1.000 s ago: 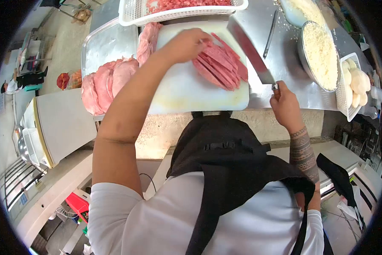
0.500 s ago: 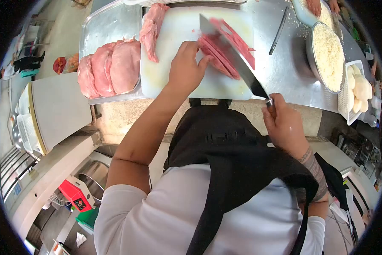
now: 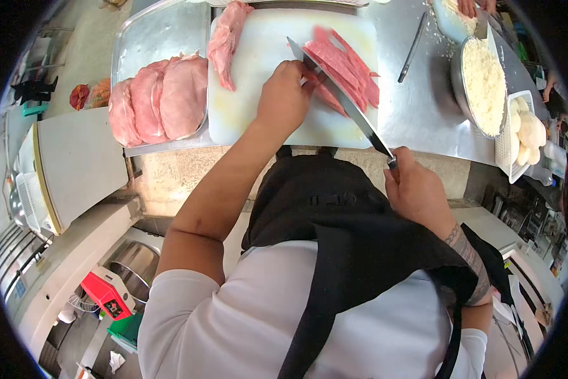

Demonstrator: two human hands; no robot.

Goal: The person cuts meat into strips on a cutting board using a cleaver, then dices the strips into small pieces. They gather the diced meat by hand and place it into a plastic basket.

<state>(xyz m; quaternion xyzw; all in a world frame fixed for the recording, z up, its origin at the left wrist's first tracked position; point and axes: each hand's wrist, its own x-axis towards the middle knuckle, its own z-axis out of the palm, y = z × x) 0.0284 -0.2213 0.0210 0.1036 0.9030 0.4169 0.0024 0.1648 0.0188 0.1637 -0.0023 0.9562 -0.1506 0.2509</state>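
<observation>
My right hand (image 3: 419, 189) grips the handle of a large knife (image 3: 353, 112). Its blade slants across the white cutting board (image 3: 252, 123), tip pointing away to the left. Along the blade's right side lie red meat slices (image 3: 340, 66). My left hand (image 3: 285, 95) has its fingers curled down onto a strip of meat (image 3: 327, 98) left of the blade, close to the steel. The fingers partly hide that strip. On the board's left edge rests a long pale pink piece of meat (image 3: 226, 47).
Left of the board, a metal tray (image 3: 161, 38) holds large meat cuts (image 3: 179, 101). To the right are a dark thin rod (image 3: 412, 47), a metal bowl of white shreds (image 3: 484, 85) and a white basket (image 3: 503, 148) with pale round pieces (image 3: 531, 131). Another person's hand (image 3: 467, 7) shows at top right.
The knife has shifted left, from over the meat to nearer my left hand, and the slices now lie to its right. My left hand has moved slightly right.
</observation>
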